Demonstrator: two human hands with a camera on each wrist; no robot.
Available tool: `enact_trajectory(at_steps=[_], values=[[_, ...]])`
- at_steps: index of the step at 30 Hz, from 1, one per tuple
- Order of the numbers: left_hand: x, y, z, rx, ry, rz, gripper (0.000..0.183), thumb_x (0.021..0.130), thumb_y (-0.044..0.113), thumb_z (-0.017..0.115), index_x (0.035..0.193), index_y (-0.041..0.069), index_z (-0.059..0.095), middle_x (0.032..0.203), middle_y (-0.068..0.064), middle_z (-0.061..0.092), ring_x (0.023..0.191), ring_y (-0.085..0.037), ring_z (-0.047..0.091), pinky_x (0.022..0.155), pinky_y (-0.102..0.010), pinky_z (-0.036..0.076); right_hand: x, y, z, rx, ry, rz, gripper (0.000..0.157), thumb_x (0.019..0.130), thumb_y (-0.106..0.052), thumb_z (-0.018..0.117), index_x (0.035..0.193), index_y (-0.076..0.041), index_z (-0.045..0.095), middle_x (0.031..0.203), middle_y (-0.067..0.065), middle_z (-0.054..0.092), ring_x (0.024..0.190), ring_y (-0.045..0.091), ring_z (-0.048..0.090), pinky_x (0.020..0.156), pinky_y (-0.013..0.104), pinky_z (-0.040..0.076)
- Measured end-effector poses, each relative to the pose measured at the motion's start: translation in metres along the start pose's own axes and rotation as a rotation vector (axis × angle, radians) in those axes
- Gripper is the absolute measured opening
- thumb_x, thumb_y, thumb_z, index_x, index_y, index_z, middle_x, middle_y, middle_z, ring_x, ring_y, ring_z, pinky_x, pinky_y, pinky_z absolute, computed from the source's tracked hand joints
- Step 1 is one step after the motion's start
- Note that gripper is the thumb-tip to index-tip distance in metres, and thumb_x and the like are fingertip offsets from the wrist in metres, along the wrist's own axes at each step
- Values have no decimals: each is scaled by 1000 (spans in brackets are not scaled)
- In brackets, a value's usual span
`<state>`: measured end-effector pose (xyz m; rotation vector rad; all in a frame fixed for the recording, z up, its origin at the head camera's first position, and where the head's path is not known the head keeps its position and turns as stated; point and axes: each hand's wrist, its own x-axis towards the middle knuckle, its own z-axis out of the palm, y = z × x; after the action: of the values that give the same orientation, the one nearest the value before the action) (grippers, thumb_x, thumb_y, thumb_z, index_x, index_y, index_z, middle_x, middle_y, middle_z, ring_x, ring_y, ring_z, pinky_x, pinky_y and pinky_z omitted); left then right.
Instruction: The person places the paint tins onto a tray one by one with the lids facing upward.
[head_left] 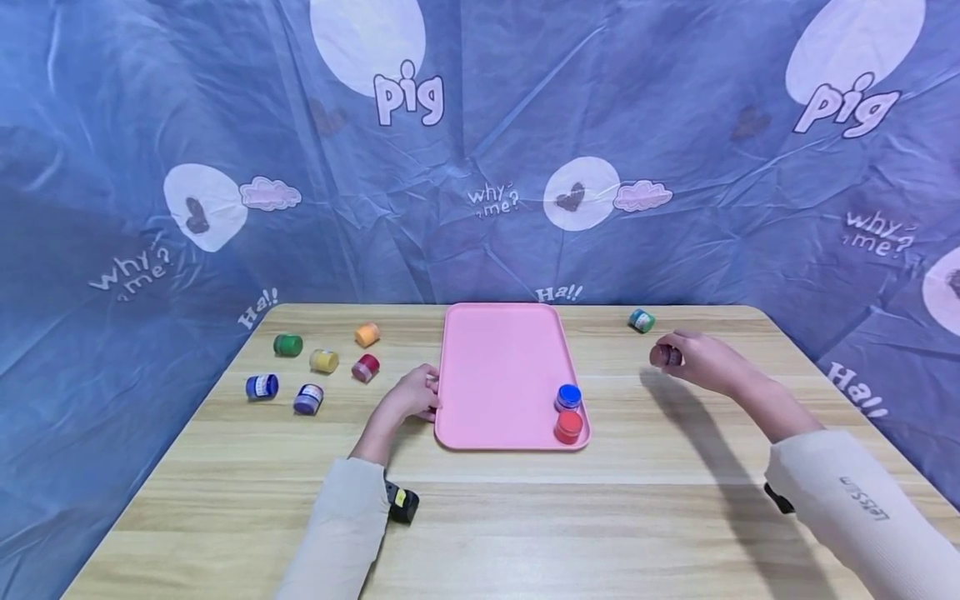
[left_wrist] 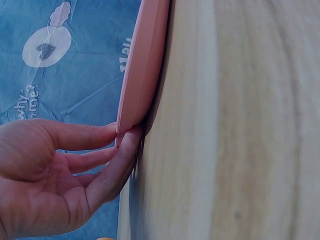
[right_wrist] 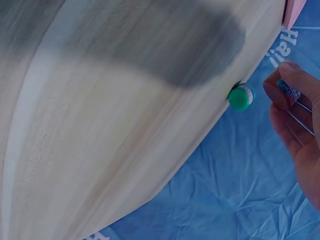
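Note:
My left hand [head_left: 417,393] pinches the left rim of a pink tray [head_left: 498,367]; in the left wrist view the thumb lies on top of the rim and the fingers go beneath it. On the tray's right side a blue-lidded paint jar [head_left: 568,397] stands behind a red-lidded paint jar [head_left: 568,427]. My right hand [head_left: 705,362] holds a brown paint jar [head_left: 664,356] above the table, right of the tray. In the right wrist view the brown jar [right_wrist: 276,94] sits between thumb and fingers. A green-lidded jar [head_left: 642,321] lies on its side beyond that hand.
Several jars lie left of the tray: green [head_left: 288,345], yellow [head_left: 324,361], orange [head_left: 367,335], dark red [head_left: 366,367], blue [head_left: 262,387] and purple [head_left: 308,399]. A blue printed cloth [head_left: 480,250] hangs behind the wooden table [head_left: 510,525].

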<state>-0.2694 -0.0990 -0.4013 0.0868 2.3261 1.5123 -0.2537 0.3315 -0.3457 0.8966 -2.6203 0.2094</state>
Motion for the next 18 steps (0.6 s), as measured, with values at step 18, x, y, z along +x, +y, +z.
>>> enact_trajectory(at_steps=[18], values=[[13,-9,-1,-3,-9,-31,54,64,-16,51,113,-1,34,88,-15,45,60,-24,53,50,-32,47,24,-20,1,7,-42,-21,22,63,-6,66,82,-4,55,74,3,49,66,15,48,54,30,41]])
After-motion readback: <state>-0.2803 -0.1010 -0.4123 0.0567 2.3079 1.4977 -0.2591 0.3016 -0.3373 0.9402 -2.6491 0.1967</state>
